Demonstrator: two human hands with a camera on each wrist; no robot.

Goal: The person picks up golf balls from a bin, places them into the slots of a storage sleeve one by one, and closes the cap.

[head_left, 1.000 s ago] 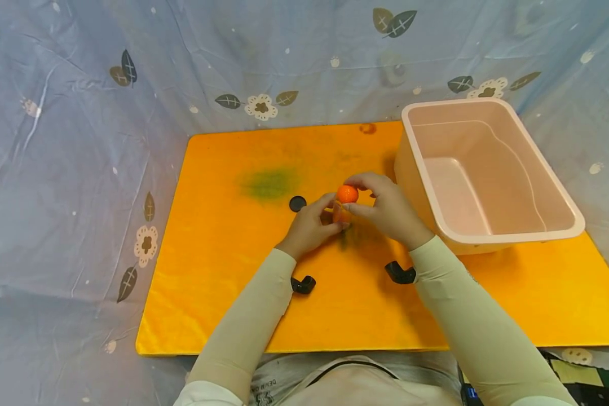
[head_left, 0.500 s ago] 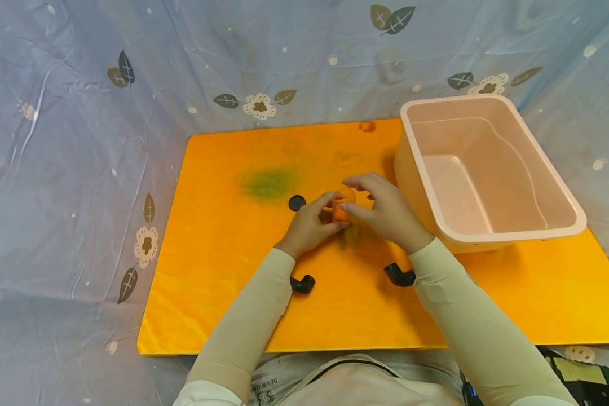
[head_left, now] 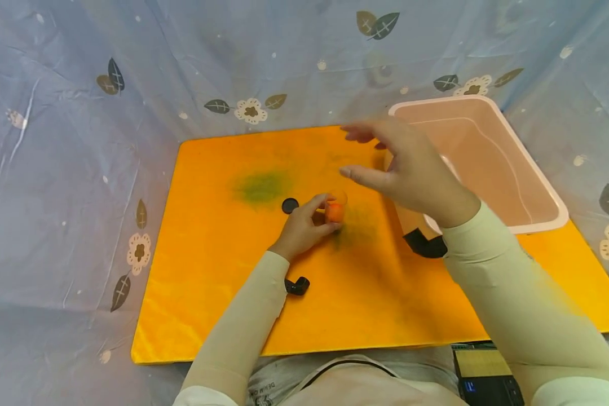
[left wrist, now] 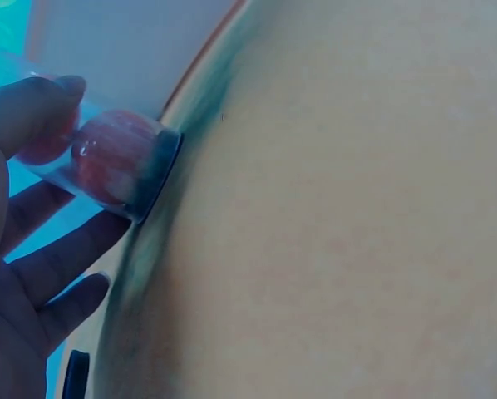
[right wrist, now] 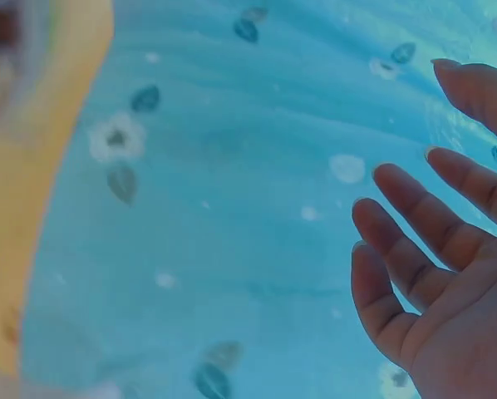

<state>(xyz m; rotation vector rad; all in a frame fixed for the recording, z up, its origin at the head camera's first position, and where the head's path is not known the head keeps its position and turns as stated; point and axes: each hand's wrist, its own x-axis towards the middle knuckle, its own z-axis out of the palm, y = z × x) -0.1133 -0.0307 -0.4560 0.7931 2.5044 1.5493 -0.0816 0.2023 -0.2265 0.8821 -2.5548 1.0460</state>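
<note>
My left hand (head_left: 304,225) grips a clear cylinder (left wrist: 95,154), thumb on one side and fingers on the other. Two orange balls show through its wall: one ball (left wrist: 111,158) by the dark end, another partly behind the thumb. In the head view, the upper ball (head_left: 335,212) glows bright orange below the cylinder's rim. Just left of this hand, a round black lid (head_left: 290,206) lies flat on the table. My right hand (head_left: 411,163) is raised in front of the tub, fingers spread and holding nothing; the right wrist view shows its bare palm too.
A large pink tub (head_left: 487,163) stands at the right of the yellow table (head_left: 223,270), with no items visible inside. Patterned blue curtain (head_left: 304,56) surrounds the back and left sides. A dark device (head_left: 489,389) sits below the table's front edge.
The orange ball that my right hand held over the cylinder has dropped inside it. My right hand has let go and moved up and right. My left hand keeps its grip.
</note>
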